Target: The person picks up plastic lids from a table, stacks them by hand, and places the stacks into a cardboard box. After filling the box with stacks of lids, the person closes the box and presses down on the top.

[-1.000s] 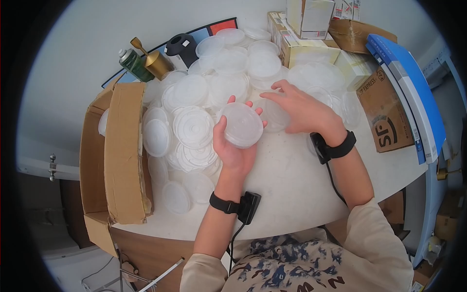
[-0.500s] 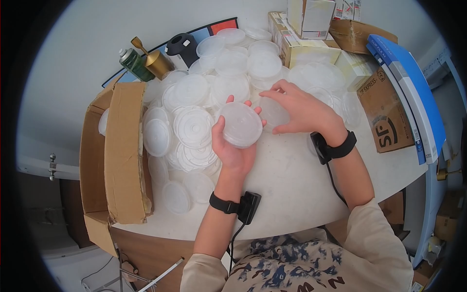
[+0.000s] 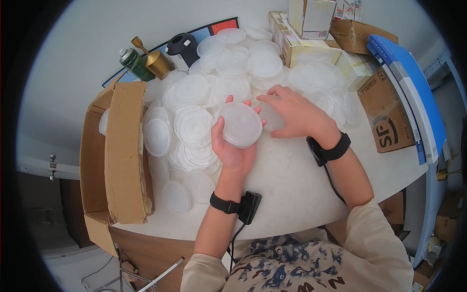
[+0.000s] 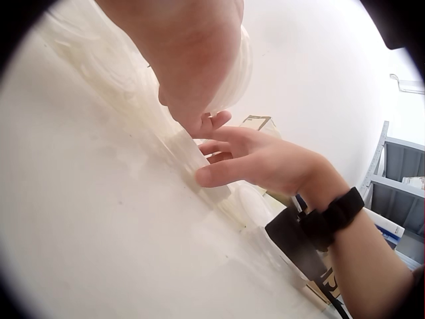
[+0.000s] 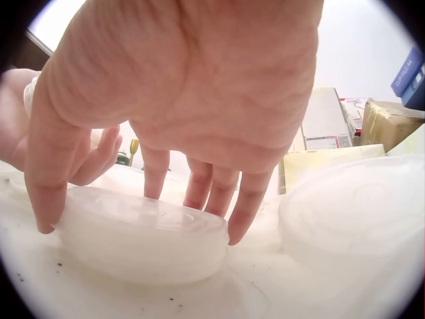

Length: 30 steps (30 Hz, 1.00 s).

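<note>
In the head view, the left hand (image 3: 236, 155) is palm up and holds a small stack of round translucent lids (image 3: 242, 125), thumb along the near left rim. To its right the right hand (image 3: 306, 116) reaches over another translucent stack (image 3: 269, 117), partly hidden by the fingers. The right wrist view shows the right hand (image 5: 192, 86) spanning this stack (image 5: 143, 242) on the table, thumb at one side and fingertips at the far and opposite rim. In the left wrist view, the left hand (image 4: 189, 53) covers part of its lids (image 4: 239, 73), near the right hand (image 4: 269, 163).
Many loose translucent lids (image 3: 193, 127) cover the left and back of the white table (image 3: 292, 194). An open cardboard box (image 3: 125, 155) stands at the left edge. Behind are a spray can (image 3: 136, 64), a brass pot (image 3: 158, 64) and boxes (image 3: 311, 51); blue binders (image 3: 413, 92) stand right.
The right hand and wrist have shifted slightly left, and its fingers have come round the stack on the table. The left hand has stayed nearly still with its lids.
</note>
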Tool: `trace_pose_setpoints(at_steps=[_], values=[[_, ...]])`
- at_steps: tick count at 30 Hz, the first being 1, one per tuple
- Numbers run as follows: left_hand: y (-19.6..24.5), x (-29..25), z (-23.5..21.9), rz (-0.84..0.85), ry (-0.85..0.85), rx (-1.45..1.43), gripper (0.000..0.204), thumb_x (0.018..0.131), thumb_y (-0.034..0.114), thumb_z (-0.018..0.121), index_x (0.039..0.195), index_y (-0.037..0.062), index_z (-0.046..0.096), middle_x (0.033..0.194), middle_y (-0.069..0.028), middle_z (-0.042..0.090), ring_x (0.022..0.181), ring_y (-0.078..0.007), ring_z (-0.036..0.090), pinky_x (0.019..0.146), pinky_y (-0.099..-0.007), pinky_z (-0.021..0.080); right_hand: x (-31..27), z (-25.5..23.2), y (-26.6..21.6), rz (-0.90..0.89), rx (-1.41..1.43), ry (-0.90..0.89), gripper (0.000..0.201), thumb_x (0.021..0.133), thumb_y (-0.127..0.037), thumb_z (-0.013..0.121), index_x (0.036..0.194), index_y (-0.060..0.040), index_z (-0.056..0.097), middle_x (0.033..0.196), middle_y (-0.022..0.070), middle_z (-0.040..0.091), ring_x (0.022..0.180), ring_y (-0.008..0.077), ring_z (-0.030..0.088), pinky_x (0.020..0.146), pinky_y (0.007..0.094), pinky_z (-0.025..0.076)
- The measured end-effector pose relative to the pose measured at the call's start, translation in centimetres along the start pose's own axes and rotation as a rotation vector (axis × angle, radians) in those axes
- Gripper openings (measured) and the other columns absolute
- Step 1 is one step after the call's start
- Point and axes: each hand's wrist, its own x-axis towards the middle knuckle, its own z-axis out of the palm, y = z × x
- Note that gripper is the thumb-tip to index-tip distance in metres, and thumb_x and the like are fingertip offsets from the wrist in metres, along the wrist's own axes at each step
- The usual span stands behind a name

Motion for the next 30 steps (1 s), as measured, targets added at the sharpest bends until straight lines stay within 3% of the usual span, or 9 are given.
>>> trace_pose_setpoints(at_steps=[9,12,14,17,19,25,30], values=[[0.1,0.0,-0.3,0.051,-0.027,-0.064,0.066,0.088,0.055,0.045,0.141,0.0175,0.039,0.129,-0.0112,0.054,0.116,-0.0287,0.053,0.094,-0.047,0.042,0.0,-1.4,0.2,0.048,0.021,-0.029,0.076,0.062,-0.023,0.076,0.132,-0.0076,0.051,0.118,0.0156,0.052,0.109,0.0325,0.052,0.093,0.0397,0.047],[0.2,-0.1,-0.2,0.071,-0.026,-0.069,0.066,0.087,0.055,0.045,0.141,0.0181,0.04,0.129,-0.0105,0.054,0.117,-0.0283,0.053,0.095,-0.0467,0.041,0.0,-2.1,0.4,0.046,0.085,0.007,0.075,0.062,-0.023,0.075,0.132,-0.0077,0.051,0.117,0.0145,0.052,0.11,0.0322,0.052,0.094,0.0393,0.047],[0.2,-0.1,-0.2,0.076,-0.022,-0.066,0.067,0.086,0.055,0.045,0.141,0.0181,0.04,0.129,-0.0102,0.054,0.117,-0.0283,0.053,0.096,-0.0466,0.041,0.0,-2.5,0.8,-0.026,0.114,0.131,0.075,0.063,-0.023,0.075,0.133,-0.0081,0.05,0.119,0.014,0.051,0.112,0.0324,0.051,0.096,0.0381,0.046],[0.1,0.0,-0.4,0.073,-0.013,-0.024,0.07,0.086,0.055,0.046,0.145,0.0183,0.036,0.131,-0.0105,0.053,0.121,-0.0292,0.051,0.097,-0.0469,0.04,0.3,-3.8,0.6,-0.073,0.216,0.18,0.078,0.064,-0.023,0.077,0.135,-0.0094,0.049,0.121,0.0131,0.051,0.115,0.0303,0.051,0.097,0.0367,0.044],[0.0,0.1,-0.4,0.066,-0.08,0.065,0.076,0.09,0.047,0.046,0.154,0.0158,0.018,0.138,-0.0135,0.048,0.122,-0.0292,0.051,0.097,-0.0479,0.042,0.1,-4.9,-0.6,-0.065,0.32,0.158,0.079,0.064,-0.023,0.078,0.136,-0.0103,0.049,0.122,0.0124,0.051,0.116,0.0292,0.05,0.098,0.0364,0.044],[-0.2,-0.6,0.9,0.051,-0.155,0.185,0.072,0.097,0.045,0.043,0.155,0.0158,0.012,0.148,-0.0107,0.038,0.137,-0.0279,0.037,0.109,-0.0454,0.033,0.3,-4.4,-2.2,-0.199,0.54,0.094,0.08,0.065,-0.024,0.08,0.137,-0.0119,0.048,0.125,0.0108,0.051,0.116,0.027,0.051,0.098,0.0361,0.043],[-0.4,-0.7,0.9,0.028,-0.102,0.202,0.066,0.098,0.051,0.037,0.149,0.0097,0.03,0.146,-0.0088,0.042,0.136,-0.0241,0.039,0.11,-0.0412,0.032,0.7,-3.5,-2.5,-0.278,0.515,0.081,0.081,0.064,-0.024,0.08,0.138,-0.0104,0.048,0.125,0.0118,0.051,0.117,0.0279,0.051,0.099,0.0361,0.043]])
